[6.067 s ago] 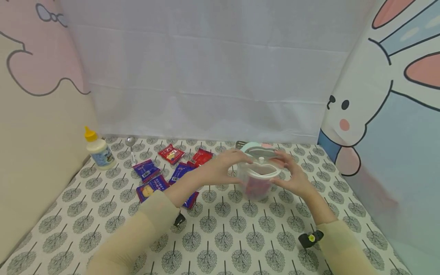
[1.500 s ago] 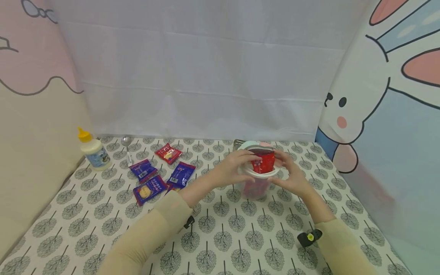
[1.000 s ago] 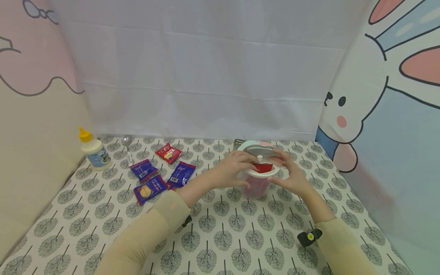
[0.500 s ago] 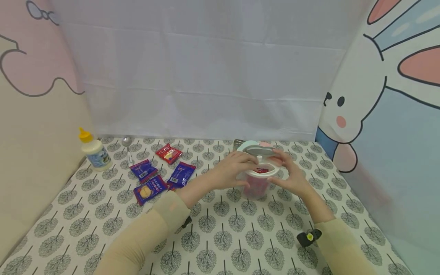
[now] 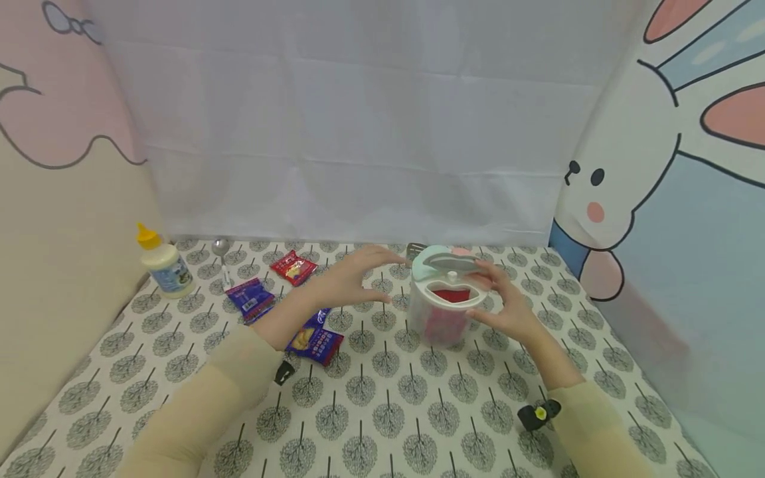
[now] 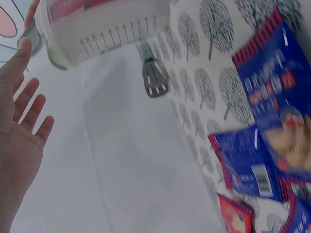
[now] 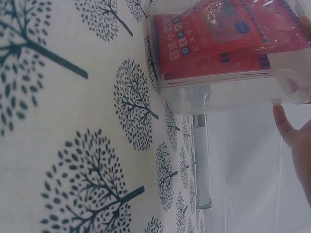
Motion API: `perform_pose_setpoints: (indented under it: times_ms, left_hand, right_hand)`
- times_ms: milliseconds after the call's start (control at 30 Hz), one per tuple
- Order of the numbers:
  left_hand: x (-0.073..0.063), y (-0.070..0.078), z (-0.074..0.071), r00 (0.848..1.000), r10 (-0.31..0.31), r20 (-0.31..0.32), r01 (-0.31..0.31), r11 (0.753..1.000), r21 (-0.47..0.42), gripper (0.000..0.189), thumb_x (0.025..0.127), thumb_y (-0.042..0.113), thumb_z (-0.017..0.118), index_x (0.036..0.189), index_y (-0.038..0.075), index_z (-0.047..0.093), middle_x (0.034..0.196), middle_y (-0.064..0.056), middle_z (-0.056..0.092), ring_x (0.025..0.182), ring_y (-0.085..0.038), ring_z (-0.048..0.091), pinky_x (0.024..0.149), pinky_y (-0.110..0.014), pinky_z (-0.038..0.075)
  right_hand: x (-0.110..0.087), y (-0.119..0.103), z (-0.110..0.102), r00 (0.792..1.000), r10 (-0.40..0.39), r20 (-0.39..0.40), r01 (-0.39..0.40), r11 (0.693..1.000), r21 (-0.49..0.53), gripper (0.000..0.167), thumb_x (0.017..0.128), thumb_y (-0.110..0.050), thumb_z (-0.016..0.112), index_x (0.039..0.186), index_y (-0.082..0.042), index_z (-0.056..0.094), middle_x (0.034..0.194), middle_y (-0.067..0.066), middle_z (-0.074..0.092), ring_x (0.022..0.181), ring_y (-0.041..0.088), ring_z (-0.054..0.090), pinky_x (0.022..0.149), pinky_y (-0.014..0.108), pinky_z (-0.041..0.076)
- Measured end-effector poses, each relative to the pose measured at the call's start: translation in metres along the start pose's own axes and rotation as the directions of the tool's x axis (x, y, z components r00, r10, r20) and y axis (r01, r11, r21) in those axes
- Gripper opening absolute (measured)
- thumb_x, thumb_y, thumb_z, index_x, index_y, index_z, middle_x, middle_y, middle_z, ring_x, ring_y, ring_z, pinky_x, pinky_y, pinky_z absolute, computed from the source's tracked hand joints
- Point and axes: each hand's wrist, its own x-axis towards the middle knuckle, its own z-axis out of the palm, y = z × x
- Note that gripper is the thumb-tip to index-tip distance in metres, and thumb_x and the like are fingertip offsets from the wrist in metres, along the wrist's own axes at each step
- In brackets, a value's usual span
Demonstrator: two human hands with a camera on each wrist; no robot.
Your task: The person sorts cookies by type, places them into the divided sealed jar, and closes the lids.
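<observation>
My left hand (image 5: 352, 279) is held in the air to the left of a clear storage container (image 5: 421, 318), thumb and fingers spread apart with nothing between them. Red snack packets (image 7: 218, 36) fill part of the container, one showing through the opening in its white top. A grey flap (image 5: 457, 263) stands raised over that opening. My right hand (image 5: 510, 305) grips the container's right side, fingers at the raised flap and thumb at the front rim. Left of the container lie blue snack packets (image 5: 323, 344), partly hidden under my left arm, and a red snack packet (image 5: 293, 267).
A glue-like bottle (image 5: 171, 269) with a yellow cap stands at the far left, beside a spoon (image 5: 221, 249). Behind the container shows a slotted turner (image 6: 155, 77). White cloth (image 5: 358, 153) walls off the back of the tree-patterned table (image 5: 382, 411).
A red packet has gone down through the container's opening. My left hand has since drawn away to the left, off the rim, while my right hand stays at the container.
</observation>
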Motion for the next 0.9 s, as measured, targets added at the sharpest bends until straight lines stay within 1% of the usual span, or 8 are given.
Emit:
perform_pose_setpoints:
  times_ms: [100, 167, 267, 367, 567, 700, 767, 900]
  left_hand:
    - [-0.012, -0.023, -0.015, 0.994, -0.107, 0.024, 0.106, 0.994, 0.034, 0.072, 0.078, 0.033, 0.076, 0.141, 0.02, 0.043, 0.143, -0.001, 0.045, 0.135, -0.022, 0.035, 0.113, -0.046, 0.029]
    - [-0.022, -0.04, -0.022, 0.982, -0.187, 0.033, 0.185, 0.981, 0.053, 0.074, 0.08, 0.034, 0.075, 0.143, 0.02, 0.039, 0.145, -0.002, 0.041, 0.136, -0.025, 0.033, 0.112, -0.049, 0.029]
    - [-0.035, -0.067, -0.031, 0.956, -0.292, 0.026, 0.291, 0.956, 0.047, 0.079, 0.08, 0.034, 0.075, 0.146, 0.018, 0.034, 0.148, -0.007, 0.037, 0.138, -0.03, 0.029, 0.112, -0.053, 0.028]
    - [-0.049, -0.091, -0.034, 0.921, -0.39, 0.007, 0.39, 0.921, 0.006, 0.087, 0.079, 0.037, 0.076, 0.149, 0.018, 0.028, 0.151, -0.011, 0.031, 0.139, -0.034, 0.025, 0.111, -0.057, 0.026]
    - [-0.079, -0.13, -0.032, 0.859, -0.512, -0.021, 0.511, 0.859, -0.027, 0.096, 0.076, 0.032, 0.079, 0.15, 0.013, 0.021, 0.153, -0.018, 0.024, 0.139, -0.042, 0.022, 0.11, -0.062, 0.023]
    - [-0.095, -0.151, -0.027, 0.835, -0.549, -0.032, 0.549, 0.835, 0.025, 0.098, 0.075, 0.028, 0.08, 0.15, 0.009, 0.021, 0.151, -0.022, 0.026, 0.136, -0.044, 0.025, 0.109, -0.063, 0.023]
    - [-0.1, -0.159, -0.025, 0.818, -0.575, -0.026, 0.576, 0.816, 0.044, 0.099, 0.075, 0.029, 0.08, 0.15, 0.009, 0.02, 0.15, -0.023, 0.027, 0.135, -0.045, 0.026, 0.109, -0.063, 0.024]
    - [-0.106, -0.161, -0.022, 0.767, -0.642, -0.004, 0.641, 0.765, 0.058, 0.094, 0.079, 0.031, 0.076, 0.15, 0.007, 0.019, 0.148, -0.027, 0.027, 0.134, -0.048, 0.026, 0.107, -0.065, 0.023]
  right_hand:
    - [0.0, 0.0, 0.0, 1.0, 0.004, 0.002, -0.004, 1.0, 0.0, 0.087, 0.065, 0.009, 0.075, 0.14, 0.002, 0.03, 0.123, 0.024, 0.052, 0.116, 0.002, 0.044, 0.097, 0.061, 0.037]
    - [0.0, 0.0, 0.0, 1.0, 0.015, 0.005, -0.015, 1.0, 0.0, 0.087, 0.066, 0.008, 0.075, 0.14, 0.001, 0.03, 0.123, 0.024, 0.052, 0.116, 0.003, 0.045, 0.098, 0.06, 0.037]
    - [0.0, 0.001, 0.0, 1.0, 0.014, 0.004, -0.014, 1.0, -0.004, 0.088, 0.066, 0.008, 0.076, 0.14, 0.0, 0.03, 0.123, 0.024, 0.053, 0.116, 0.006, 0.046, 0.098, 0.06, 0.037]
    - [0.0, 0.001, -0.001, 1.0, 0.012, -0.003, -0.012, 1.0, 0.001, 0.088, 0.065, 0.008, 0.076, 0.14, 0.0, 0.031, 0.123, 0.024, 0.053, 0.116, 0.006, 0.046, 0.097, 0.06, 0.037]
    - [0.001, 0.002, -0.001, 0.999, 0.042, 0.0, -0.042, 0.999, 0.016, 0.088, 0.066, 0.005, 0.076, 0.141, -0.002, 0.031, 0.125, 0.023, 0.052, 0.116, 0.002, 0.044, 0.099, 0.061, 0.036]
    - [0.002, 0.003, -0.001, 0.999, 0.037, 0.005, -0.037, 0.999, 0.018, 0.088, 0.066, 0.006, 0.076, 0.141, -0.002, 0.031, 0.126, 0.023, 0.052, 0.116, -0.002, 0.043, 0.099, 0.06, 0.036]
    - [0.002, 0.003, -0.001, 1.0, 0.026, 0.01, -0.026, 1.0, 0.017, 0.088, 0.066, 0.007, 0.076, 0.141, -0.001, 0.03, 0.126, 0.024, 0.051, 0.116, -0.003, 0.043, 0.099, 0.06, 0.036]
    - [0.003, 0.001, -0.001, 1.0, 0.023, 0.013, -0.023, 1.0, -0.002, 0.088, 0.066, 0.007, 0.077, 0.141, -0.001, 0.03, 0.125, 0.024, 0.051, 0.116, -0.002, 0.044, 0.098, 0.059, 0.038]
